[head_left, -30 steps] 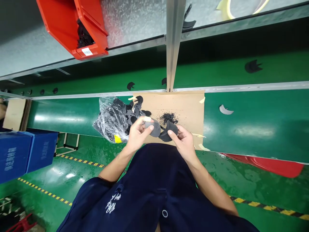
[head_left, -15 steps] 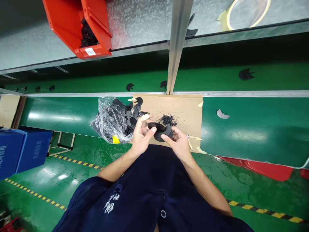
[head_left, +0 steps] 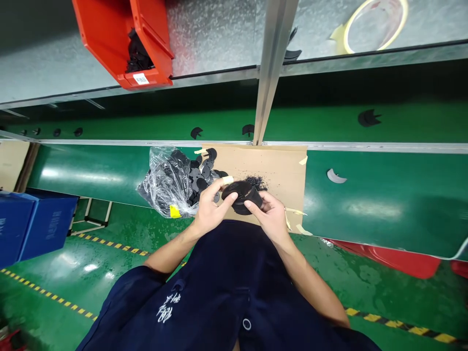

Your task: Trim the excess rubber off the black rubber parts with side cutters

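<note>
Between my two hands is a round black plastic part (head_left: 239,195), held above the brown cardboard sheet (head_left: 283,170). My left hand (head_left: 212,207) grips its left side, thumb on top, with a pale wrap on one finger. On the right, my right hand (head_left: 272,214) pinches its edge, where a darker curved section shows; whether that is a separate piece I cannot tell. Small black crumbs (head_left: 257,182) lie just beyond the part. Partly hidden behind my right hand is a tool with pale yellow handles (head_left: 296,211), perhaps cutters.
A clear plastic bag (head_left: 166,180) of black parts stands left, with loose black discs (head_left: 205,171) spilling beside it. A grey crescent piece (head_left: 335,176) lies right. Overhead are a metal post (head_left: 268,73), a red bin (head_left: 155,44) and a tape roll (head_left: 351,29). Black pieces (head_left: 369,118) rest on the green belt.
The round part has tilted in my hands, so its broad face now shows more. The curved section at its right has turned and appears closer against it. Both hands keep their grip.
</note>
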A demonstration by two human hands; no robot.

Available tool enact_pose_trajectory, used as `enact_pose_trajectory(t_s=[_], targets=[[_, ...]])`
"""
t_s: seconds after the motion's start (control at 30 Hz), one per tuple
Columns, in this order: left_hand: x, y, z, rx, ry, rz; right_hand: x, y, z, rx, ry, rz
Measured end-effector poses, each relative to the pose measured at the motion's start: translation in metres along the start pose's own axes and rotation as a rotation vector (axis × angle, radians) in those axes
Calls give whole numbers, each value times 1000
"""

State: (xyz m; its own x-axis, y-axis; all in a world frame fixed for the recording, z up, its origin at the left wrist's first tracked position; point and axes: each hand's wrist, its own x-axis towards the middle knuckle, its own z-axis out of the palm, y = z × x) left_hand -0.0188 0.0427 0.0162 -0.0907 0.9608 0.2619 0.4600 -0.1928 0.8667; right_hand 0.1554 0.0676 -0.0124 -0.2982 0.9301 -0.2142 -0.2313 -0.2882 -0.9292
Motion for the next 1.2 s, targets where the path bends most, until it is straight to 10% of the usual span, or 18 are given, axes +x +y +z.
enact_pose_trajectory(t_s=[0.6,0.93,1.2], targets=[[-9,11,14,173,20,276,-4,-9,-4,-148,-29,-149],[-4,29,0,-92,-91,260,-18,-15,-7,-426,-54,-773],[-1,44,-9,-58,-141,415,-27,-21,-12,-488,-67,-868]])
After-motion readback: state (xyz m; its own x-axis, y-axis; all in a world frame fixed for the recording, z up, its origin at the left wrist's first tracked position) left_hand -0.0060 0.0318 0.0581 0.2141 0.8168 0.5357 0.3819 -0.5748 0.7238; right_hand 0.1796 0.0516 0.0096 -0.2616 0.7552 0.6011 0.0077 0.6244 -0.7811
